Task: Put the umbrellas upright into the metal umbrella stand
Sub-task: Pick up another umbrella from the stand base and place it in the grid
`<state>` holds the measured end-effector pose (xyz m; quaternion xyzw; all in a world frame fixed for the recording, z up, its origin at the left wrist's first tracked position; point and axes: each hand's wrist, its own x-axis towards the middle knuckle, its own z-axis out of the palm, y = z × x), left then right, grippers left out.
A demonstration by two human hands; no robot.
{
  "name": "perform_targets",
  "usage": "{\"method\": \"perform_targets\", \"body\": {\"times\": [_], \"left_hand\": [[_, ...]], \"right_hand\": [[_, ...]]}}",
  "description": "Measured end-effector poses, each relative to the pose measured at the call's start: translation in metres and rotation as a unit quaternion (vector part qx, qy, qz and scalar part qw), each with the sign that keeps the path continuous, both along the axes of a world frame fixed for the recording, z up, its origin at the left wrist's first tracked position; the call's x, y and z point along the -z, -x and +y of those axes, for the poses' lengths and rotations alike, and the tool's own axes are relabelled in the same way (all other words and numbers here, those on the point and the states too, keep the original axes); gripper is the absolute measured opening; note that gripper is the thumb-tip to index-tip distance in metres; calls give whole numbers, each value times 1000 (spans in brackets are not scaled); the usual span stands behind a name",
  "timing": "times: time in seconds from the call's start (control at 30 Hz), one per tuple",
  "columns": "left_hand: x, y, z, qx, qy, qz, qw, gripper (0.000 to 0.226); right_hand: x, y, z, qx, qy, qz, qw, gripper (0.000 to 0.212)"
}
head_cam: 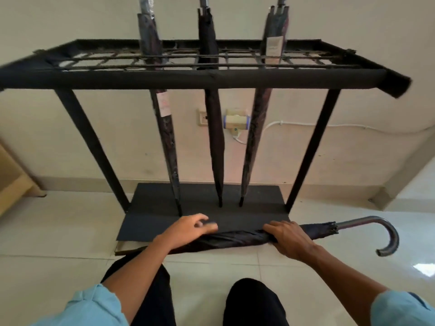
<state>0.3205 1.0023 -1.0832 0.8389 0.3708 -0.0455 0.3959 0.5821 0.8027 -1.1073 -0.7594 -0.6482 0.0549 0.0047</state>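
A black metal umbrella stand (211, 77) fills the upper view, with a grid top and a dark base mat (153, 203). Three folded umbrellas stand upright in it: a left one (164, 128), a middle one (214, 128) and a right one (256, 128), tips on the mat. A fourth dark umbrella (235, 240) lies flat on the floor in front, its curved metal handle (386, 234) pointing right. My right hand (289, 238) grips its canopy near the handle end. My left hand (190, 229) is blurred and hovers over the canopy with loosely bent fingers.
Pale floor tiles (58, 231) spread around the stand. A wall socket with a plug and white cable (236, 121) sits behind the umbrellas. A wooden furniture edge (14, 182) stands at the left. My knees in dark trousers (254, 302) are at the bottom.
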Motion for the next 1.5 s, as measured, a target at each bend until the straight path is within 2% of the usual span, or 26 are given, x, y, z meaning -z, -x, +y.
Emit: {"method": "perform_targets", "body": {"times": [0.07,0.17,0.23,0.33,0.4,0.43,0.5,0.57,0.63,0.8,1.37,1.43,1.5], "left_hand": [[4,9,25,-118,15,-43,992,60],[25,8,68,-252,-25,-70,965,26],[36,0,89,-321,-17,-85,943,35],[46,-13,112,-381,-2,-128,916,70],[51,-20,124,-386,14,-162,908,88],[52,-23,128,-372,12,-175,911,88],[49,-29,134,-339,-3,-190,922,69],[47,-33,140,-346,-24,-196,917,43],[47,-35,145,-355,-43,-196,913,26],[43,-40,148,-352,-65,-205,911,20],[42,-47,157,-345,-74,-222,909,28],[38,-45,154,-337,-61,-215,914,35],[34,-41,152,-348,-31,-192,917,51]], "right_hand": [[8,1,17,-4,6,0,1000,24],[16,-1,46,-11,3,13,1000,26],[22,-2,67,-11,0,31,999,28],[35,0,98,-13,8,48,999,32],[47,1,113,-21,16,49,998,33],[53,2,119,-24,21,47,998,33],[65,3,130,-30,35,44,998,34],[75,5,137,-34,47,40,998,34],[82,7,141,-37,55,34,997,34],[89,12,144,-30,71,33,997,37],[79,10,143,-12,62,55,996,36],[75,10,143,-14,60,57,996,36],[68,12,142,-16,58,57,997,35]]}}
